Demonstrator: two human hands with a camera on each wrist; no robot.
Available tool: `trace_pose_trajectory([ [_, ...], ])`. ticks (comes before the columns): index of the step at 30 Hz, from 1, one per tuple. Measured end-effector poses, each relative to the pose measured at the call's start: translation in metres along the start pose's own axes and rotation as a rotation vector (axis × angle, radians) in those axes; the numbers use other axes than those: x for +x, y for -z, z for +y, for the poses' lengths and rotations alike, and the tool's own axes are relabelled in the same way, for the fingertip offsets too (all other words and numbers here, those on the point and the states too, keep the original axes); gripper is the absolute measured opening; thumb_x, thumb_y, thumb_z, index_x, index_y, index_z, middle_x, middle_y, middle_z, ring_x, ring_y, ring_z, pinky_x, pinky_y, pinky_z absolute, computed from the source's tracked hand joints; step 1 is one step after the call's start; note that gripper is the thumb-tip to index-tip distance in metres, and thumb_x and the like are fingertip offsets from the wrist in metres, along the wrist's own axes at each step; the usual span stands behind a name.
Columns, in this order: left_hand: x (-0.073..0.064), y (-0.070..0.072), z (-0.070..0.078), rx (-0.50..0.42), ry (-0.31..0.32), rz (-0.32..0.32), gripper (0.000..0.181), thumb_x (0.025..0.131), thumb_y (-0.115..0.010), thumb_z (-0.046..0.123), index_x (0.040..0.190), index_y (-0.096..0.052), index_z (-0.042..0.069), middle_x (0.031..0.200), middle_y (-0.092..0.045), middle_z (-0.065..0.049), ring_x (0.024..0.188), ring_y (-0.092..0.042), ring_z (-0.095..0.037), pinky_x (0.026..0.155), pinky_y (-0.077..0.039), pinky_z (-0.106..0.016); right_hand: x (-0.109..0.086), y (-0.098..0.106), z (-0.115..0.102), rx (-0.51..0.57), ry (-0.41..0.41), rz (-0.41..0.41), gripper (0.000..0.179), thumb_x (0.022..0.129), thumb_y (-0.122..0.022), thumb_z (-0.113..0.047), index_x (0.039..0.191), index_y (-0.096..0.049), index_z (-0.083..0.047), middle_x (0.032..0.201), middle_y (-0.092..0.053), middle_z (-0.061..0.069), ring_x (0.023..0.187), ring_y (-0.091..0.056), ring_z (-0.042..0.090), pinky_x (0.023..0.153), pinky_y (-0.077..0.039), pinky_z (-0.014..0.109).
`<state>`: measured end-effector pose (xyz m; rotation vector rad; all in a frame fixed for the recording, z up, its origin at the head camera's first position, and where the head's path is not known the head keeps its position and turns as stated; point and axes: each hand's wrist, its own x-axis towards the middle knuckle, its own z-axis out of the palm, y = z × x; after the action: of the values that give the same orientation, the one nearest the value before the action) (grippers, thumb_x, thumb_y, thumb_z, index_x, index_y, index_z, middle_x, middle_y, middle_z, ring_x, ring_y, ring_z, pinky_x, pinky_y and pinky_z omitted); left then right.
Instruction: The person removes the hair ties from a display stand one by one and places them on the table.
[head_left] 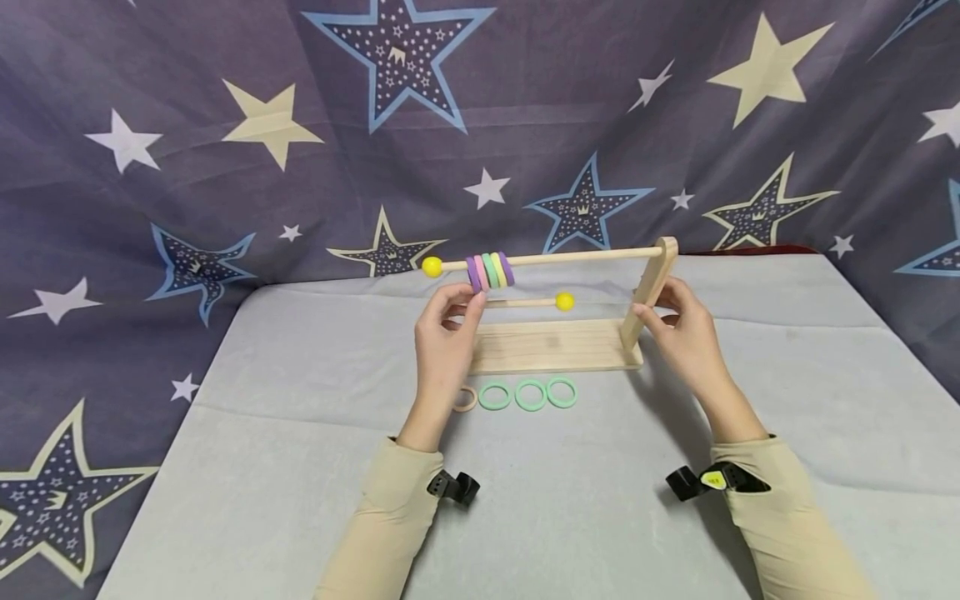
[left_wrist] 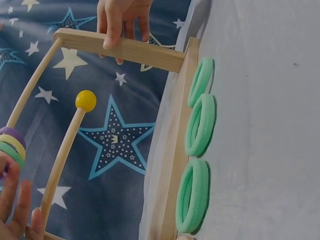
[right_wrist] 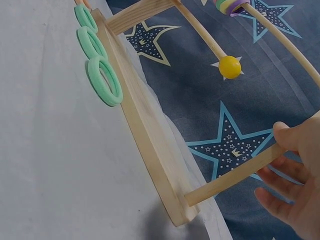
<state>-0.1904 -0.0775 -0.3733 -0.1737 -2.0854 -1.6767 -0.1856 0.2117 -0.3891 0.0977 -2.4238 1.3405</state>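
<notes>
Pale wood fills the centre of my head feed: a stand with its base on grey cloth and its right upright right of centre. From over here I watch the right hand pinch that upright, thumb in front and fingers behind; my right wrist feed shows the lower fingers slightly spread. The upper rod runs leftward to a yellow ball and carries five rings: purple, pink, green, yellow, purple. The left hand pinches the leftmost purple ring at its lower edge, other fingers apart at lower left of my left wrist feed. Below, near mid-frame, a shorter rod ends in another yellow ball. Just below the base I see three green rings in a row, a tan ring at their left, partly hidden by the left hand
</notes>
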Motion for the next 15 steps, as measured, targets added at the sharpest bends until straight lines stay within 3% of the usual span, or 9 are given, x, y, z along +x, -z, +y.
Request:
trace_pose_trajectory([
  [4, 0.0012, 0.002, 0.0007, -0.006, 0.005, 0.029, 0.022, 0.093, -0.072, 0.024, 0.104, -0.07, 0.005, 0.097, -0.07, -0.005, 0.084, -0.06, -0.015, 0.073, -0.046, -0.026, -0.0003, 0.0003, 0.0, -0.006, 0.001, 0.0, 0.04, 0.097, -0.065, -0.01, 0.131, -0.053, 0.005, 0.119, -0.064, 0.022, 0.101, -0.054, 0.007, 0.078, -0.044, 0.021],
  [11, 0.0037, 0.0068, 0.001, -0.054, -0.005, 0.084, 0.019, 0.092, -0.072, 0.018, 0.103, -0.071, 0.003, 0.091, -0.068, -0.009, 0.079, -0.056, -0.014, 0.071, -0.045, -0.024, -0.0007, -0.0001, 0.0001, -0.006, 0.006, -0.005, 0.04, 0.097, -0.065, -0.012, 0.132, -0.053, 0.005, 0.12, -0.064, 0.022, 0.101, -0.054, 0.005, 0.078, -0.044, 0.021],
  [15, 0.0053, 0.0091, 0.0011, -0.035, -0.012, 0.101, 0.018, 0.092, -0.073, 0.018, 0.102, -0.071, 0.003, 0.092, -0.069, -0.009, 0.078, -0.056, -0.014, 0.072, -0.046, -0.025, -0.0008, 0.0, 0.0005, -0.005, 0.013, 0.001, 0.04, 0.097, -0.065, -0.011, 0.132, -0.053, 0.005, 0.12, -0.064, 0.022, 0.098, -0.051, -0.002, 0.078, -0.044, 0.02],
])
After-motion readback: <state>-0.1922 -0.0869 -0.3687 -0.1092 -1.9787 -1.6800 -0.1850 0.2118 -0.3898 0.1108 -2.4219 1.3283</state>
